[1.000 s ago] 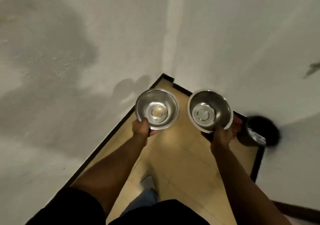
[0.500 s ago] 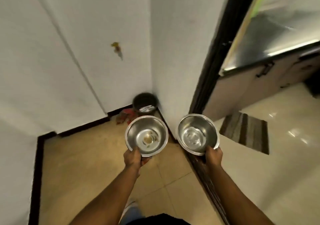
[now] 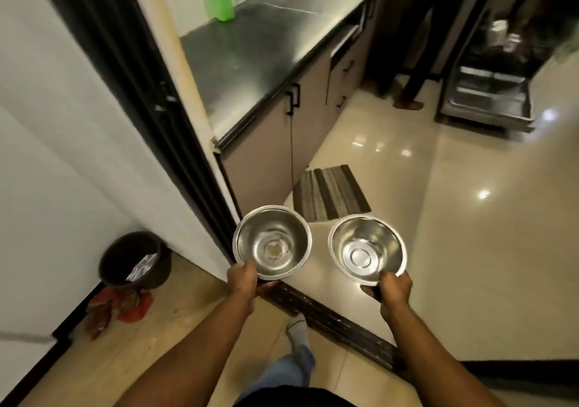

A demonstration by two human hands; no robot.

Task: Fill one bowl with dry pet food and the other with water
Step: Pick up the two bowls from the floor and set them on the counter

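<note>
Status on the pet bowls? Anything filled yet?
Nothing filled. Done: both bowls are picked up. The left hand holds a steel bowl with only a small residue at the bottom; the right hand holds the other steel bowl, empty and dry-looking. In hand: carrying them at the kitchen doorway. Left: dry food in one, water in the other.

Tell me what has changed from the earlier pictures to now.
The person has turned from the wall corner toward the kitchen: the counter, striped mat and a dishwasher now fill the view, and the dark bin has slid to the left. Unchanged: left hand and right hand each keep their grip on a steel bowl, both unfilled.
</note>
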